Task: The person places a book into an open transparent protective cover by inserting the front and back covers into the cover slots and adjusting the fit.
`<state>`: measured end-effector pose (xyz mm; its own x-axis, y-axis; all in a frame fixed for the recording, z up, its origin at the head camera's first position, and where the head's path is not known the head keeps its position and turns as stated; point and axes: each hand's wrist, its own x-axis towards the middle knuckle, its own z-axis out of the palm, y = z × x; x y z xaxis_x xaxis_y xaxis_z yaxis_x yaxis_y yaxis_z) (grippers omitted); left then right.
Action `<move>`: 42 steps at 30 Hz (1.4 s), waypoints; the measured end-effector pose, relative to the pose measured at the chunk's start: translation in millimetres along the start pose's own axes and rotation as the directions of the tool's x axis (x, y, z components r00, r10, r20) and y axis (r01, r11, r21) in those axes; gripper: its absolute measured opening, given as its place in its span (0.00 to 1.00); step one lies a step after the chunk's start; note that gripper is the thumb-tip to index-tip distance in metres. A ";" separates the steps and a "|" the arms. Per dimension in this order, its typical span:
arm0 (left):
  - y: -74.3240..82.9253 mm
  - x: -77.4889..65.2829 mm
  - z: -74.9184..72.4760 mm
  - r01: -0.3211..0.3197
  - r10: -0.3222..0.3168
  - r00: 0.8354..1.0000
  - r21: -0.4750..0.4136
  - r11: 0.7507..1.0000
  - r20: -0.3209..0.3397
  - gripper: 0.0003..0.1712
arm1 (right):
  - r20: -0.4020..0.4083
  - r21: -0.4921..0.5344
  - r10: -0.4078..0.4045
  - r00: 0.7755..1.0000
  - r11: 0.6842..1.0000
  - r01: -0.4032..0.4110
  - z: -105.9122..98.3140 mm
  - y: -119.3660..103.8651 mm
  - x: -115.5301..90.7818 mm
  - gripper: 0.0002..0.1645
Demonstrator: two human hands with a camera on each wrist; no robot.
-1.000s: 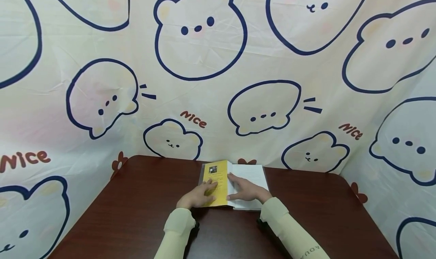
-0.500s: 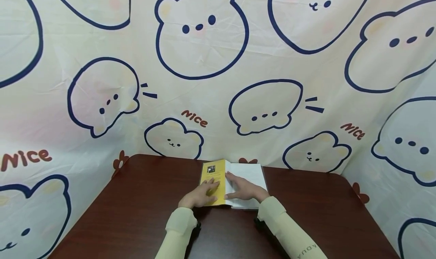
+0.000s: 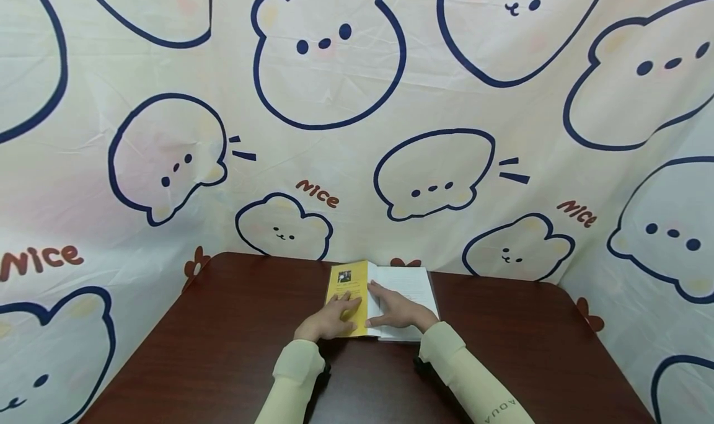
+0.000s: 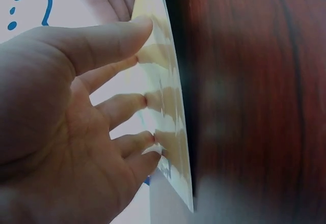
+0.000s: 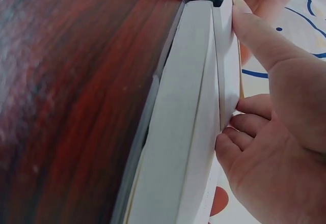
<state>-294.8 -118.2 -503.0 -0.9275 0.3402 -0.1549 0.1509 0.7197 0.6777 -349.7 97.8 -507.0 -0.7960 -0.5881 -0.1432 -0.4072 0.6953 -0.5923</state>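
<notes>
An open book with a clear cover lies near the far edge of the table. Its left side is a yellow flap with a small photo and print; the right side is a white printed page. My left hand rests on the yellow flap, fingers spread and fingertips touching it, as the left wrist view also shows. On the white page beside the fold lies my right hand, thumb and fingers apart. In the right wrist view, its fingertips touch the page above the thick page block. Parts of both pages are hidden under the hands.
The dark brown wooden table stretches around the book on both sides and in front. Behind it hangs a pale curtain printed with bear faces. Both forearms wear light sleeves with black straps at the wrists.
The book and my right hand have shifted slightly to the left. My left hand has slid a little to the right over the yellow flap.
</notes>
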 end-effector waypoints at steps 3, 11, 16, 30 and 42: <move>0.7 1.1 2.2 -0.001 0.001 1.000 0.012 1.000 -0.004 0.34 | -0.003 0.002 0.006 1.000 1.000 -0.006 1.4 -2.3 -1.2 0.60; 1.7 0.0 5.6 0.006 -0.006 1.000 0.031 0.999 -0.017 0.34 | -0.005 -0.028 -0.034 0.999 0.999 0.033 6.0 -5.0 -4.8 0.55; 0.2 -0.6 7.4 0.006 -0.006 1.000 0.015 1.000 -0.016 0.35 | -0.033 0.031 -0.019 0.999 0.999 0.020 3.1 1.4 -14.4 0.47; -1.5 3.3 1.4 -0.010 0.010 1.000 0.009 1.000 -0.013 0.35 | -0.409 0.229 0.393 0.823 0.918 -0.324 -39.8 32.9 -48.9 0.33; 2.7 2.7 3.3 -0.009 0.009 1.000 0.009 1.000 -0.011 0.35 | -0.254 0.314 0.587 0.768 0.802 -0.509 -45.4 60.4 -63.6 0.27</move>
<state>-295.8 -113.4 -504.0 -0.9296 0.3405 -0.1408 0.1626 0.7220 0.6725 -344.0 196.0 -497.6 -0.9647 0.0616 -0.2562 0.2192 0.7268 -0.6509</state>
